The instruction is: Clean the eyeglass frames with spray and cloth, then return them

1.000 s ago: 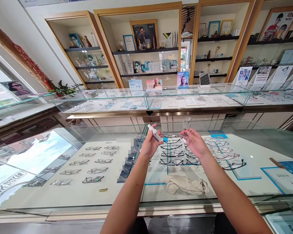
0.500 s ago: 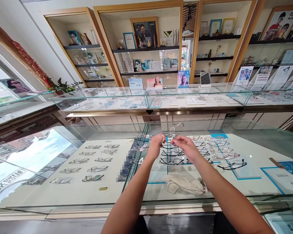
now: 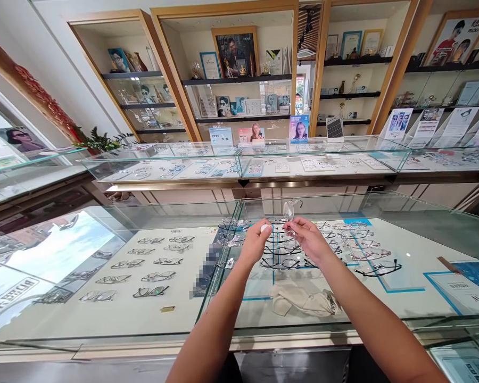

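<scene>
The left hand point(image 3: 256, 243) is curled round what is probably a white bottle point(image 3: 265, 228) (only its pale end shows by the thumb), while the right hand point(image 3: 308, 238) pinches a pair of glasses point(image 3: 288, 209), one lens raised above the fingers, over the glass-topped table point(image 3: 139, 322). A beige cloth point(image 3: 299, 301) lies nearer the body, between the forearms. The step in hand appears to be holding glasses and bottle close together; a next move would call for a light, steady pinch on the thin frame.
</scene>
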Motion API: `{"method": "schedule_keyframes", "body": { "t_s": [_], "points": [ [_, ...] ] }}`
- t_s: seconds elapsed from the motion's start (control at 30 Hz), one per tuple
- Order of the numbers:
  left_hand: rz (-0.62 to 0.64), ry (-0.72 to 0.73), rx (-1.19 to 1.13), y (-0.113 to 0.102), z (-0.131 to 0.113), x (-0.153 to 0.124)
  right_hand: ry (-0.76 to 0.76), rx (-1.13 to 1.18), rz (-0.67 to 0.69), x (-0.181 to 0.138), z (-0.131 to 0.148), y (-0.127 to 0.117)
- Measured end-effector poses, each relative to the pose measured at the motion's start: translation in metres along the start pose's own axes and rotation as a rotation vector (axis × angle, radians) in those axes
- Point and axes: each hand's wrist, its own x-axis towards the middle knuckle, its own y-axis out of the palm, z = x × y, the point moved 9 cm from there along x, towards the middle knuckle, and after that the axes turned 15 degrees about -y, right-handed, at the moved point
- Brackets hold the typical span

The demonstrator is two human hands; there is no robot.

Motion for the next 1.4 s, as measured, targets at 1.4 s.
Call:
{"method": "schedule_keyframes", "body": {
  "t_s": [1.4],
  "points": [
    [-0.302,-0.353,0.512,-0.04,0.085,0.029,0.028,0.183,-0.107,0.011,0.001,-0.027]
  ]
}}
